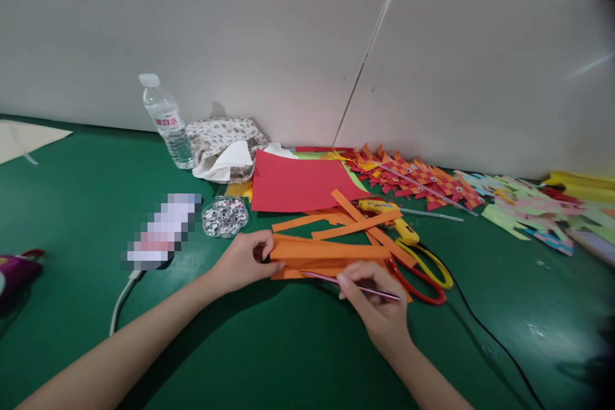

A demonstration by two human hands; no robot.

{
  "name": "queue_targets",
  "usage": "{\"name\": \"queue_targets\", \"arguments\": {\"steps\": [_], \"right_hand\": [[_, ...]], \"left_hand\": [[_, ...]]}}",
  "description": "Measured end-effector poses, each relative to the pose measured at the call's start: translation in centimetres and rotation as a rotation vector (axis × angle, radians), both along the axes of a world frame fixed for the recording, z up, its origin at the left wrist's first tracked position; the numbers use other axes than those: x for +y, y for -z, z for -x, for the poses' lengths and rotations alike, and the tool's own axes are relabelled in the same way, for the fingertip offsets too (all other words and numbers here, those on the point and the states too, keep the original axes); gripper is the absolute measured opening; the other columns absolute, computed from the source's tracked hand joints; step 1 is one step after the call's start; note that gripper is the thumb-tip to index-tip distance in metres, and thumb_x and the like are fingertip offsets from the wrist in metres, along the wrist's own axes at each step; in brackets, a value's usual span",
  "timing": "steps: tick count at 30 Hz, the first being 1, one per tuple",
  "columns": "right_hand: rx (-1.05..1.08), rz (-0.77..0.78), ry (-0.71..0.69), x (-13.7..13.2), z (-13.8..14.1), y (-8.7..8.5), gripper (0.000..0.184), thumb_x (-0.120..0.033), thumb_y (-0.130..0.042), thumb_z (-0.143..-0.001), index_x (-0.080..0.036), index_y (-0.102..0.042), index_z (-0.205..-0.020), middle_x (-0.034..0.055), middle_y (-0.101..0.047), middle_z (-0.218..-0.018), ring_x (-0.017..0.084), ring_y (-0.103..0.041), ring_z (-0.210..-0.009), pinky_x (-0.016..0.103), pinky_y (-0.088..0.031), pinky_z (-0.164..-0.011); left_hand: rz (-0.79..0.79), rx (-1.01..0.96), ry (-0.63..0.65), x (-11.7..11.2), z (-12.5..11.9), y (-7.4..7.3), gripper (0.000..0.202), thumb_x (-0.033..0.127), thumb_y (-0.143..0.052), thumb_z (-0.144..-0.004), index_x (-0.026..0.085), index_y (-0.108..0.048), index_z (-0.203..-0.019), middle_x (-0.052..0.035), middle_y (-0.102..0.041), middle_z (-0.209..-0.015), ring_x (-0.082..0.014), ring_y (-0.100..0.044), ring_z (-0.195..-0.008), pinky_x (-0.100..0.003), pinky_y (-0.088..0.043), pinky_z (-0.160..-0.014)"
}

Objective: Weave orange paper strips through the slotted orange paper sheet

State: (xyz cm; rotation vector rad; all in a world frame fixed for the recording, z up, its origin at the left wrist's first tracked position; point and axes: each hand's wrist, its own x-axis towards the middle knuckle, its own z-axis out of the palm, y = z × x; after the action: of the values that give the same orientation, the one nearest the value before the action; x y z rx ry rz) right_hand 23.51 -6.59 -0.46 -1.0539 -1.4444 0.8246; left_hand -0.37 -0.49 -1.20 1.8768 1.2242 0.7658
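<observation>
My left hand (247,259) pinches the left end of a folded sheet of orange paper (331,252) between thumb and fingers. In my right hand (377,298) is a slim, shiny pink pen (379,292), its tip touching the lower part of the orange paper. Loose orange paper strips (358,225) lie crossed just behind the sheet. A pair of scissors with red and yellow handles (439,300) rests at the sheet's right end, its blades hidden. Behind the strips lies a yellow glue gun (407,230) with a black cord.
Red paper (302,180) lies at the back, beside a bag of googly eyes (225,216). A water bottle (168,122), a patterned pouch (225,134) and a blurred phone (166,230) on a cable stand left. Woven red-orange paper fish (423,176) are piled at the right.
</observation>
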Motion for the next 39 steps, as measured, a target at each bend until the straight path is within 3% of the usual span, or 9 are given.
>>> {"name": "queue_targets", "arguments": {"steps": [3,7,10,16,25,32,39], "right_hand": [[0.207,0.092,-0.001,0.3,-0.6,-0.2,0.016,-0.023,-0.069,-0.078,-0.019,-0.059,-0.067,-0.0028,-0.061,-0.061,0.009,-0.057,-0.046,0.020,-0.045,-0.047],[0.404,0.443,-0.072,1.0,-0.3,-0.5,0.029,-0.034,-0.075,-0.071,-0.017,-0.054,-0.061,-0.0041,-0.057,-0.044,0.006,-0.048,-0.031,0.018,-0.043,-0.037],[0.449,0.620,-0.133,1.3,0.5,-0.9,0.032,-0.037,-0.076,-0.069,-0.018,-0.051,-0.063,-0.0042,-0.057,-0.040,0.005,-0.043,-0.027,0.016,-0.041,-0.033],[0.401,0.770,-0.199,0.9,1.4,-0.8,0.036,-0.041,-0.077,-0.065,-0.017,-0.053,-0.075,-0.0014,-0.060,-0.039,0.007,-0.043,-0.024,0.018,-0.042,-0.030],[0.301,0.835,-0.432,0.3,1.9,-0.7,0.040,-0.044,-0.074,-0.070,-0.009,-0.062,-0.086,0.0030,-0.065,-0.046,0.009,-0.052,-0.028,0.020,-0.046,-0.035],[0.325,0.839,-0.249,0.4,2.0,-0.9,0.038,-0.045,-0.073,-0.071,-0.009,-0.064,-0.081,0.0026,-0.063,-0.042,0.009,-0.050,-0.027,0.019,-0.044,-0.034],[0.288,0.844,-0.255,0.2,1.8,-0.4,0.033,-0.043,-0.073,-0.071,-0.012,-0.061,-0.067,0.0028,-0.063,-0.041,0.008,-0.049,-0.026,0.018,-0.044,-0.033]], "left_hand": [[0.048,-0.175,-0.147,0.2,0.0,-0.3,0.041,0.030,-0.068,-0.067,0.020,-0.029,-0.061,0.0098,-0.032,-0.050,-0.0046,-0.031,-0.041,-0.016,-0.023,-0.039],[0.120,-0.340,-0.267,-0.2,-0.2,-0.9,0.046,0.036,-0.069,-0.067,0.022,-0.025,-0.062,0.0115,-0.029,-0.047,-0.0040,-0.030,-0.032,-0.017,-0.022,-0.032],[0.034,-0.316,-0.296,-1.1,-1.0,-1.3,0.044,0.033,-0.068,-0.068,0.020,-0.027,-0.060,0.0097,-0.031,-0.051,-0.0041,-0.032,-0.038,-0.017,-0.025,-0.036],[-0.095,-0.200,-0.299,-3.4,-2.8,-1.5,0.042,0.031,-0.066,-0.069,0.019,-0.027,-0.057,0.0073,-0.032,-0.052,-0.0065,-0.030,-0.047,-0.019,-0.025,-0.044],[-0.163,-0.154,-0.279,-4.0,-3.3,-1.1,0.039,0.025,-0.063,-0.069,0.019,-0.027,-0.055,0.0072,-0.033,-0.049,-0.0066,-0.030,-0.046,-0.020,-0.025,-0.045],[-0.143,-0.172,-0.205,-4.1,-3.7,-1.5,0.038,0.026,-0.062,-0.068,0.019,-0.027,-0.054,0.0069,-0.035,-0.049,-0.0065,-0.031,-0.046,-0.019,-0.026,-0.046],[-0.044,-0.264,-0.275,-3.4,-3.0,-1.6,0.040,0.028,-0.065,-0.068,0.020,-0.027,-0.057,0.0078,-0.036,-0.050,-0.0051,-0.035,-0.043,-0.018,-0.029,-0.041]]}}
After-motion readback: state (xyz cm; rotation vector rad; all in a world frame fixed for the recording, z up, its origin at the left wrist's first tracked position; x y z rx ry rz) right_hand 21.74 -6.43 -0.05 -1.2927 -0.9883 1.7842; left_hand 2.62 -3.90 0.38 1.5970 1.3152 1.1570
